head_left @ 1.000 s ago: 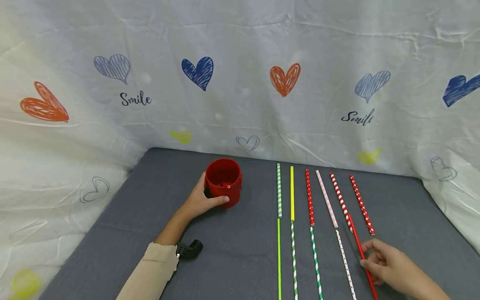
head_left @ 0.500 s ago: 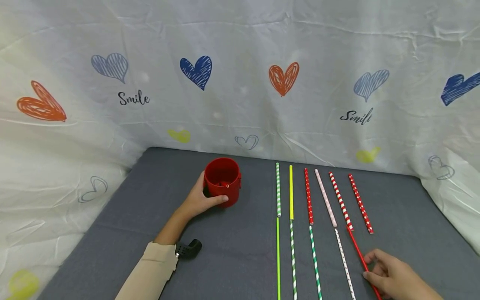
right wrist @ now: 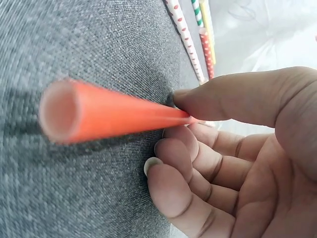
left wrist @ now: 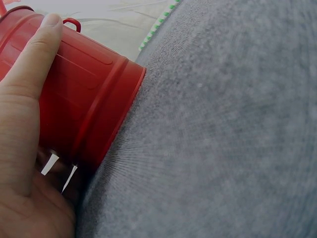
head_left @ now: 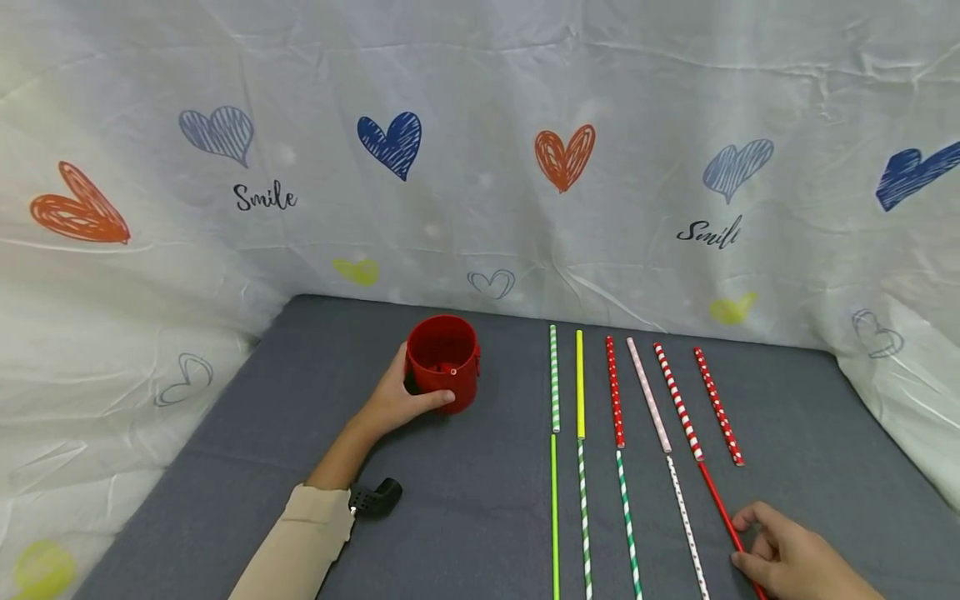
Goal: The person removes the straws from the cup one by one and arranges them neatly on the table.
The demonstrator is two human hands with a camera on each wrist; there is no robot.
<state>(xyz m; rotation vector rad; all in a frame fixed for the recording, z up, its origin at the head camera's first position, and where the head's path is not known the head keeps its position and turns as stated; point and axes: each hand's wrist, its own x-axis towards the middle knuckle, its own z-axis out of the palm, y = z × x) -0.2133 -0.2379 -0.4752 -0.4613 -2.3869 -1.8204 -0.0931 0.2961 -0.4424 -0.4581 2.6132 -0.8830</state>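
Observation:
My left hand (head_left: 397, 398) grips a small red bucket (head_left: 461, 386) that stands on the dark grey cloth, thumb along its side. Something small and red shows inside it. In the left wrist view the bucket (left wrist: 94, 84) has a little loop near its rim. At the lower right, my right hand (head_left: 795, 554) pinches a plain red straw (head_left: 722, 508) between thumb and fingers. Its far end meets the near end of a red-and-white striped straw (head_left: 679, 402). The right wrist view shows the hollow near end of the red straw (right wrist: 119, 111), close over the cloth.
Left of the red straw lie several end-to-end straw pairs, among them a yellow straw (head_left: 580, 383), a pink one (head_left: 649, 396) and a lime green one (head_left: 555, 517). A red dotted straw (head_left: 718, 406) lies alone at the right. A white heart-printed curtain (head_left: 480, 167) closes the back.
My right hand has drawn the red straw toward me, from overlapping the striped straw to lying in line below it. The left hand and bucket have stayed in place.

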